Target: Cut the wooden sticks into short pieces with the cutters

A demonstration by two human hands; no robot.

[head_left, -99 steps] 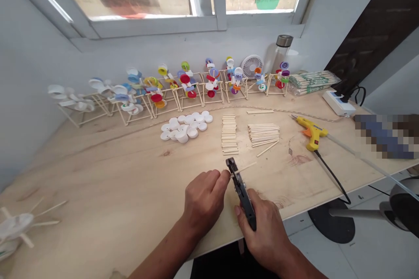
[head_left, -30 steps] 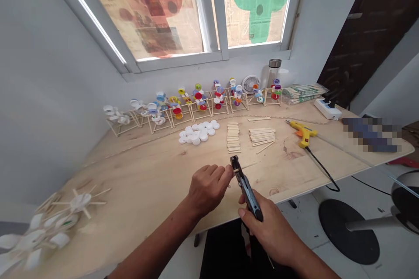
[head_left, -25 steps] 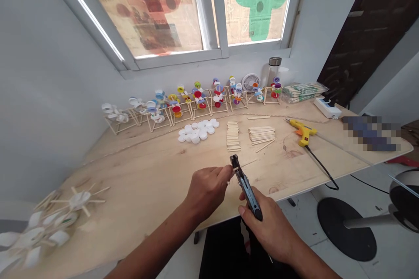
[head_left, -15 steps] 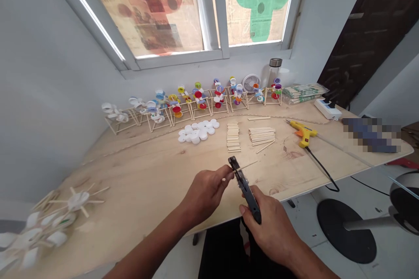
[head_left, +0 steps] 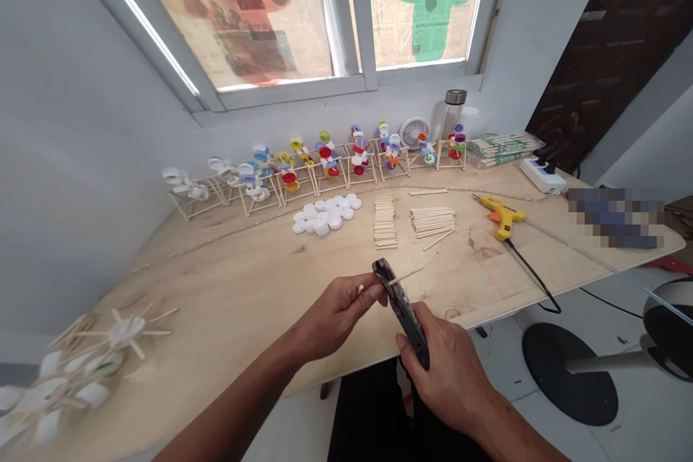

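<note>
My left hand (head_left: 346,310) is closed, pinching a thin wooden stick (head_left: 408,275) between thumb and fingers. The stick runs across the head of a dark hand cutter (head_left: 401,310), and its pointed end sticks out on the right. Wrapped round the cutter's handles is my right hand (head_left: 447,368). Both hands are above the table's front edge, and how far the cutter's jaws are closed is hard to make out. Beyond them lie a column of short cut sticks (head_left: 385,224) and a pile of longer sticks (head_left: 433,222).
White bottle caps (head_left: 328,214) lie left of the sticks. A yellow glue gun (head_left: 502,216) with a black cord rests at right, near a white power strip (head_left: 542,177). Stick frames with coloured cap wheels (head_left: 325,159) line the back; stick-and-cap wheels (head_left: 127,332) lie at left.
My left hand and the cutter's head have shifted slightly left, the stick still across the jaws. My right hand keeps its grip. The whole view has moved a little.
</note>
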